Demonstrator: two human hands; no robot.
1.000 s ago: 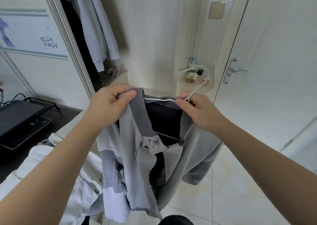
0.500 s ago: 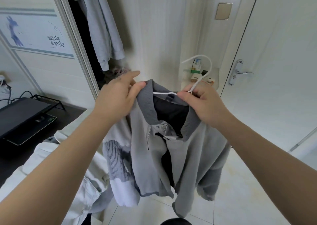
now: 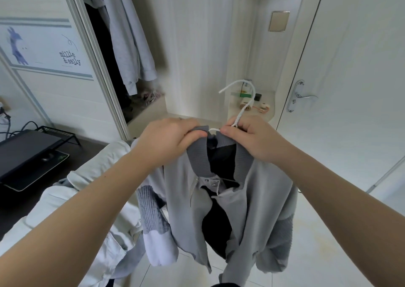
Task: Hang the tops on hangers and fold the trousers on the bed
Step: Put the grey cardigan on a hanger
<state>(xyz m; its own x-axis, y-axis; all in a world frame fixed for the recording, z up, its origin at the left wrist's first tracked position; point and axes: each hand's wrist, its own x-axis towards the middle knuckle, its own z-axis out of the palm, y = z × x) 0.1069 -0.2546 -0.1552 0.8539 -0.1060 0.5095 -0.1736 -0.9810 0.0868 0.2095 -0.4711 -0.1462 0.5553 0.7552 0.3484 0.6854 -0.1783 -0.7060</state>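
Both hands have drawn together at the ribbed knit collar since a moment ago. Left hand (image 3: 173,137) pinches the collar of the soft grey jacket (image 3: 238,210); right hand (image 3: 252,137) grips the thin white hanger (image 3: 245,102) at its curved hook's base, jacket dangling mid-air.

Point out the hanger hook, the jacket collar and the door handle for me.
hanger hook (image 3: 252,89), head view, top of the white curve.
jacket collar (image 3: 198,157), head view, left ribbed band.
door handle (image 3: 306,96), head view, the lever.
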